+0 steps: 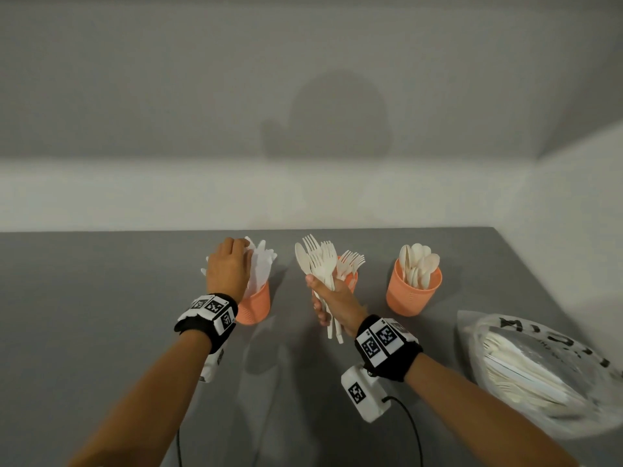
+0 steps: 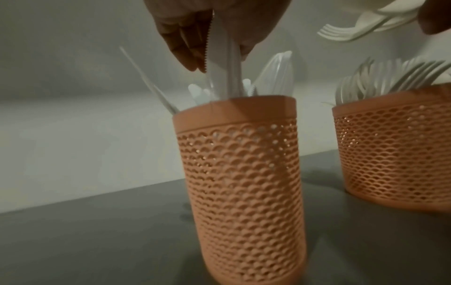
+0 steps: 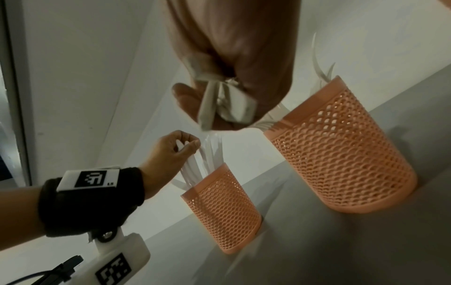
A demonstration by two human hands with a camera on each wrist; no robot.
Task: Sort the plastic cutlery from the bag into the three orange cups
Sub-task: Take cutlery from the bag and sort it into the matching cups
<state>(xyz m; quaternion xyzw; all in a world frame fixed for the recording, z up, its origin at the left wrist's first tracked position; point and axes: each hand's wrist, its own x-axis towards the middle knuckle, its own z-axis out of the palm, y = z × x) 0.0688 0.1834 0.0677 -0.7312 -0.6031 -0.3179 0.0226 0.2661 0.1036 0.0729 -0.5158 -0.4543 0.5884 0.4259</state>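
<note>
At the left end of the grey table [image 1: 101, 315], the left hand [image 1: 226, 267] hangs over the knife cup [image 1: 255, 306], fingertips [image 2: 189, 57] and thumb pinching a serrated knife [image 2: 220, 63] that stands blade-up with its handle already inside the rim, among the other knives leaning there; it is held near the top, probably so it can slide straight down without catching its neighbours. Just right of that, in front of the middle cup [image 1: 350, 281], which holds forks [image 1: 352, 261] tines-up, the right hand [image 1: 332, 299] is curled firmly round a mixed bundle [image 1: 318, 261] of forks and at least one spoon, heads up and handles poking out below the palm. It seems to serve as a holder from which the other hand picks one piece at a time. Farther right stands the spoon cup [image 1: 413, 291], its spoons [image 1: 419, 262] bowl-up and sorted. At the far right edge lies the clear plastic bag [image 1: 546, 372] with black lettering, on its side and plainly holding much more white cutlery, so I judge the sorting to be well short of finished. The three cups stand in a row, apart from one another, each keeping to one kind of utensil.
</note>
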